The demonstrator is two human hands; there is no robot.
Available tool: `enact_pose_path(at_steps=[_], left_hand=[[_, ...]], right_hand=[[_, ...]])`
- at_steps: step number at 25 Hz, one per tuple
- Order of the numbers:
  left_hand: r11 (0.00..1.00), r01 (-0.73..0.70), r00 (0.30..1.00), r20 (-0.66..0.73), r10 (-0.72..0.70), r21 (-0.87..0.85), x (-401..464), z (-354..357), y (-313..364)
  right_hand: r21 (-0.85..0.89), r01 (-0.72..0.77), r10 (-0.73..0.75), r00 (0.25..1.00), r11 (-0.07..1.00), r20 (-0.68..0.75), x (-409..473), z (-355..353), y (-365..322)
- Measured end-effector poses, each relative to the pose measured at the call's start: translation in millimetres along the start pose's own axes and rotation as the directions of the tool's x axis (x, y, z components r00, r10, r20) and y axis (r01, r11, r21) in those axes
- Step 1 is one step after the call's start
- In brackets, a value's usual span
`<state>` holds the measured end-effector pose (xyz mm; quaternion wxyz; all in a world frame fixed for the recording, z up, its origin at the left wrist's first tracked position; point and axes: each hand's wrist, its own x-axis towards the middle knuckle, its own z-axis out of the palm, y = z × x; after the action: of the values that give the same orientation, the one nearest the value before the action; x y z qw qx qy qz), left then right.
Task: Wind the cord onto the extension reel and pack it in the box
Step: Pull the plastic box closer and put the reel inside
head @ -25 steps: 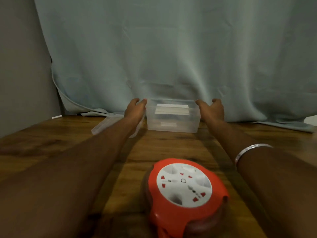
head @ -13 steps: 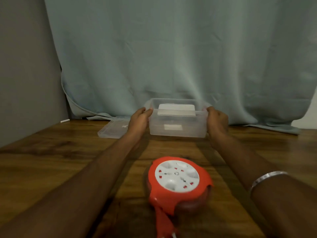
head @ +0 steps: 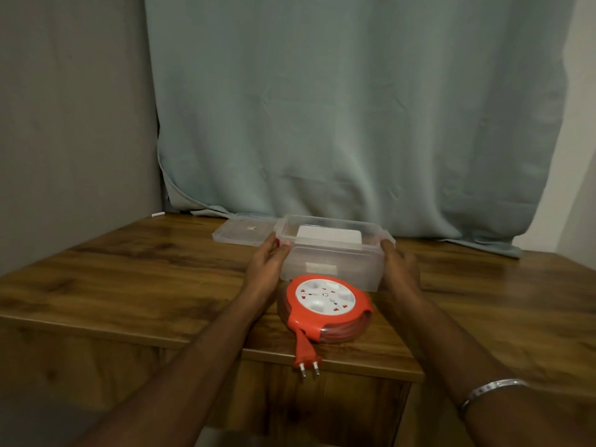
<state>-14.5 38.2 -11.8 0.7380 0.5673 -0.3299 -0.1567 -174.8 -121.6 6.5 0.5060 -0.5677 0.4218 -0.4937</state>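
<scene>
The orange and white extension reel (head: 325,306) lies flat near the table's front edge, its cord wound inside. Its orange plug (head: 305,353) hangs over that edge with both pins showing. Just behind the reel stands a clear plastic box (head: 332,262) with a white card in it. My left hand (head: 269,258) grips the box's left end and my right hand (head: 398,264) grips its right end. The box almost touches the reel.
The box's clear lid (head: 243,232) lies flat at the back left. The wooden table (head: 145,279) ends in a front edge just below the reel. A pale blue curtain (head: 354,124) hangs behind and drapes onto the tabletop. A grey wall stands to the left.
Both hands closed on the box's ends and drew it from the back of the table toward me, up to the reel. The view pulled back, so the plug and table edge now show.
</scene>
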Motion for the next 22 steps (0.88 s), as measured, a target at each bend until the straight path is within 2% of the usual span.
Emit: enact_pose_path(at_steps=[2,4,7,9,12,18,20,22], left_hand=[[0.999,-0.017,1.000,0.010,0.016,0.042,-2,-2,-2],[0.996,-0.039,0.999,0.022,0.037,0.077,-2,-3,-3],[0.989,-0.055,0.998,0.026,0.052,0.136,-2,-4,-7],[0.981,-0.074,0.997,0.040,0.067,0.179,-2,-4,-8],[0.976,-0.078,0.996,0.047,0.070,0.204,-2,-5,-9],[0.973,-0.083,0.997,0.027,0.079,0.216,-3,-5,-10],[0.967,-0.109,0.994,0.026,0.106,0.232,-2,-6,-12],[0.953,-0.171,0.985,0.041,0.166,0.248,-3,-7,-13]], right_hand=[[-0.028,0.004,-0.005,1.000,1.000,-0.024,-13,-4,-3],[-0.081,0.071,-0.071,0.997,0.994,-0.003,-30,-11,-1],[-0.393,0.187,-0.128,0.977,0.900,0.172,-49,-23,-4],[-0.576,0.190,-0.001,0.950,0.795,0.312,-56,-25,-16],[-0.691,0.148,0.247,0.864,0.707,0.438,-62,-16,-28],[-0.572,-0.020,0.349,0.810,0.820,0.471,-53,-19,-38],[-0.476,-0.055,0.327,0.795,0.878,0.512,-54,-21,-41],[-0.421,-0.010,0.249,0.819,0.907,0.517,-54,-24,-47]])
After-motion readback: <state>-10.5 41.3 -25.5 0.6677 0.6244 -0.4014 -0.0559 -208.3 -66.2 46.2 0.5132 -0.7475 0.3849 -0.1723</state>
